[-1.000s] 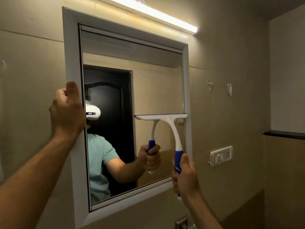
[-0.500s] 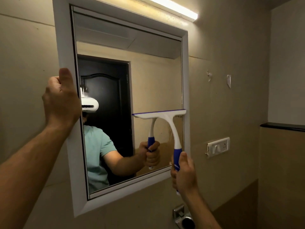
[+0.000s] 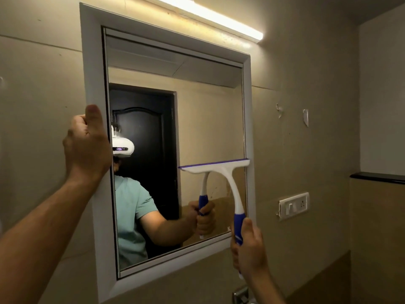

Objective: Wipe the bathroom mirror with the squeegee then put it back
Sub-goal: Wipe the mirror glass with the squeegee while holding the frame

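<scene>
The mirror (image 3: 175, 128) is filling the middle of the frame, its white frame (image 3: 92, 84) running from upper left down to lower centre, with the lamp (image 3: 210, 16) glowing along the top. I am steadying that frame at centre left with my left hand (image 3: 87, 145), fingers curled round its outer edge and thumb lying up its face. My right hand (image 3: 249, 249), at lower right, is gripping the blue handle of the squeegee (image 3: 221, 170), fingers wrapped closed round it. The blade is lying level against the glass at centre right, its right end touching the inner edge of the frame. I am judging that I am mid-stroke on the right strip: glass below the blade, near the bottom right corner, is showing faint specks, so it is waiting to be wiped. Whether the left part is done I cannot tell. Putting the squeegee back is not yet begun. A switch plate (image 3: 293, 206) is sitting at right.
</scene>
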The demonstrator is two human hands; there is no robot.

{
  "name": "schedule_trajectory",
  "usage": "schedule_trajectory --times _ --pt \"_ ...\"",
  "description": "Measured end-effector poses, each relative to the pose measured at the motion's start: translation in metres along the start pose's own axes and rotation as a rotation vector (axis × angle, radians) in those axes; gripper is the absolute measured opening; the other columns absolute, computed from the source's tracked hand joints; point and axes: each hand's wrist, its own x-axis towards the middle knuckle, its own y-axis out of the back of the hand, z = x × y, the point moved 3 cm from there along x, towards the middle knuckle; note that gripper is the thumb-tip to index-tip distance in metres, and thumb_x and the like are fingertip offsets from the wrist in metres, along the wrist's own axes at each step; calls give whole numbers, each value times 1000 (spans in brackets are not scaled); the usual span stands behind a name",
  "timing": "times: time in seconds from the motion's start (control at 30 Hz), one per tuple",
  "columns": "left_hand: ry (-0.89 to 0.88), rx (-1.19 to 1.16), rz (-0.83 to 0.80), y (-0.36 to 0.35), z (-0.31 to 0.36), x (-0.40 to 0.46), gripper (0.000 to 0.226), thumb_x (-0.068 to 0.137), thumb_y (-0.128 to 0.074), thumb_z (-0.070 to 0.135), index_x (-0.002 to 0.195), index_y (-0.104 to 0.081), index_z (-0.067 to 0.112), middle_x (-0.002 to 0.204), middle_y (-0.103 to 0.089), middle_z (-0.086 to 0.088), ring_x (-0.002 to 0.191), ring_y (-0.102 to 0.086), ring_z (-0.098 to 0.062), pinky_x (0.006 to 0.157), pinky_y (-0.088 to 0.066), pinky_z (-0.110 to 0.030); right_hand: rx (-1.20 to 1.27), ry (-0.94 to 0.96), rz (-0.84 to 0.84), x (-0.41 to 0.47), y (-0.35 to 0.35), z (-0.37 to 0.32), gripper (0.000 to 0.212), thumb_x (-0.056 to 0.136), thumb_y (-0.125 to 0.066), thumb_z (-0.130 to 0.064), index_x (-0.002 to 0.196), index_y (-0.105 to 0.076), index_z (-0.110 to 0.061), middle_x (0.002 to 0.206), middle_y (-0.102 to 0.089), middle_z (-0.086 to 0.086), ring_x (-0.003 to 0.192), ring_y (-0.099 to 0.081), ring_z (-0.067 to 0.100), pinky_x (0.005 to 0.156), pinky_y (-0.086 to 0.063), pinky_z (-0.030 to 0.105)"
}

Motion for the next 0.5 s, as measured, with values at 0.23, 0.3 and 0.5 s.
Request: schedule_trajectory --times 0.23,0.3,0.5 --pt "10 -11 -16 -1 -1 -1 60 101 -21 51 113 -52 2 101 -54 -21 85 -38 -22 73 -26 -32 -47 128 9 34 -27 -67 47 101 -29 -46 103 -52 -5 65 -45 3 40 -39 4 36 -33 17" --pt "9 -14 -17 -1 -2 1 59 101 -21 50 113 -52 2 93 -48 -14 84 -38 -22 73 -26 -32 -35 156 -10 49 -35 -97 47 101 -28 -47 103 -52 -6 62 -44 1 40 -38 6 36 -33 19" --pt "8 -30 -16 -1 1 -3 47 101 -21 49 102 -48 11 71 -41 1 79 -39 -20 64 -22 -28 -18 188 -70 78 -63 -172 45 100 -27 -51 90 -51 -14 53 -40 -3 38 -32 10 35 -29 20"
